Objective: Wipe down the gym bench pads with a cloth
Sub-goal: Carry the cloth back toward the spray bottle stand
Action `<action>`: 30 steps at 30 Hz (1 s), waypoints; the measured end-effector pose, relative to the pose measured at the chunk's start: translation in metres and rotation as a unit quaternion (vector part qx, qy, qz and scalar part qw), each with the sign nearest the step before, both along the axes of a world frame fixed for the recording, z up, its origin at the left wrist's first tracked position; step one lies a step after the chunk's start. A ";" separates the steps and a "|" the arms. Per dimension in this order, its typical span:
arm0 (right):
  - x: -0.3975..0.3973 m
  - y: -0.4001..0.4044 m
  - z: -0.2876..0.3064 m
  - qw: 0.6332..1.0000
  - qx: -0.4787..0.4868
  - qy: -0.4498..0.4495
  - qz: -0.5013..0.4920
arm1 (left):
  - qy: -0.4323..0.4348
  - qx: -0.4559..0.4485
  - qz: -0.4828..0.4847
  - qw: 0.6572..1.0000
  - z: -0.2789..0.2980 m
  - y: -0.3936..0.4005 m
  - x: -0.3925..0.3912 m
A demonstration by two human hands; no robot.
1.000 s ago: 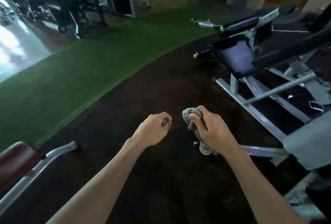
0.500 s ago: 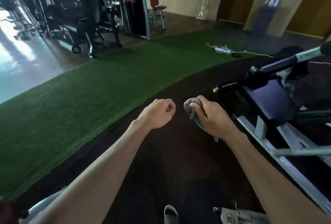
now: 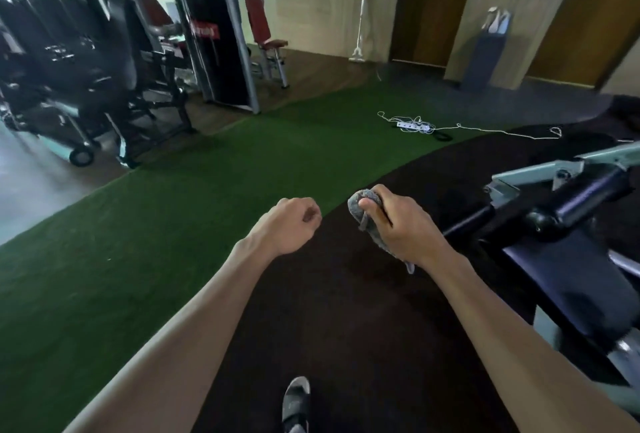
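My right hand (image 3: pixel 403 225) is closed around a bunched grey cloth (image 3: pixel 363 206), whose ends stick out above the thumb and below the wrist. My left hand (image 3: pixel 289 223) is a loose fist with nothing in it, held a little to the left of the cloth. Both hands hover in the air over the dark rubber floor. A dark blue bench pad (image 3: pixel 571 280) on a pale grey frame lies to the right of my right hand, with a black roller pad (image 3: pixel 588 195) above it. Neither hand touches the bench.
A green turf strip (image 3: pixel 173 225) runs across the left. Weight machines (image 3: pixel 214 45) and a red-padded seat (image 3: pixel 266 41) stand at the back left. A white power strip with tangled cord (image 3: pixel 414 126) lies on the floor ahead. My shoe (image 3: pixel 296 401) shows at the bottom.
The view has lifted and swung left, so the bench has slid to the right edge and looks nearer. Both hands keep the same pose, the cloth still in my right hand.
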State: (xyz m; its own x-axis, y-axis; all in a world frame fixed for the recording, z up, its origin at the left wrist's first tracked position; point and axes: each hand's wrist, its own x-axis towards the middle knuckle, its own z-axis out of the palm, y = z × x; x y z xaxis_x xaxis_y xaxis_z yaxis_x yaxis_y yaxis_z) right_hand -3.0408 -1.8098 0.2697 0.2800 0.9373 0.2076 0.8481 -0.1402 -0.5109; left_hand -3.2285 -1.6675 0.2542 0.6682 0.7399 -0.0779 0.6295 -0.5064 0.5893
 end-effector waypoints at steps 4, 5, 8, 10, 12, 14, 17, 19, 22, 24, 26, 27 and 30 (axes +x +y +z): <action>0.066 0.098 0.014 0.997 0.009 0.035 -0.070 | 0.018 0.004 -0.063 0.998 0.017 0.132 0.089; 0.082 0.120 0.019 0.996 0.008 0.035 -0.081 | 0.020 0.004 -0.078 0.997 0.022 0.161 0.114; 0.145 0.184 0.023 0.992 0.018 0.040 -0.117 | 0.013 -0.002 -0.120 0.993 0.032 0.237 0.198; 0.180 0.214 0.021 0.990 0.019 0.031 -0.135 | 0.005 0.005 -0.139 0.990 0.032 0.270 0.240; 0.231 0.256 0.013 0.988 0.009 0.031 -0.154 | 0.002 0.004 -0.163 0.987 0.028 0.316 0.298; 0.285 0.303 0.005 0.985 0.003 0.027 -0.172 | 0.003 0.008 -0.183 0.983 0.019 0.365 0.358; 0.369 0.373 -0.001 0.982 0.010 0.027 -0.187 | 0.001 0.007 -0.191 0.981 0.012 0.438 0.448; 0.425 0.416 0.000 0.980 0.010 0.026 -0.198 | 0.009 0.008 -0.193 0.981 0.012 0.482 0.504; 0.505 0.474 0.008 0.977 0.012 0.012 -0.213 | 0.016 0.007 -0.203 0.979 0.019 0.545 0.585; 0.556 0.509 0.012 0.976 0.005 0.011 -0.219 | 0.018 0.005 -0.209 0.978 0.021 0.583 0.638; 0.609 0.545 0.009 0.973 0.005 0.013 -0.231 | 0.021 0.007 -0.223 0.975 0.019 0.622 0.696; 0.636 0.562 0.007 0.971 0.005 0.019 -0.238 | 0.022 0.009 -0.231 0.973 0.017 0.642 0.726; 0.727 0.611 -0.009 0.965 0.003 0.040 -0.260 | 0.027 0.015 -0.255 0.966 0.007 0.704 0.823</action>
State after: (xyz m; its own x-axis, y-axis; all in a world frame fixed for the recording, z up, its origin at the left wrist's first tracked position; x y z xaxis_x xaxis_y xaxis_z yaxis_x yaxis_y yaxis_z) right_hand -2.3136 -1.1987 0.2610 0.7272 0.6646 0.1717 0.6221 -0.5324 -0.5740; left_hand -2.4051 -0.9631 0.2616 0.9420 0.3182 -0.1071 0.3236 -0.7754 0.5423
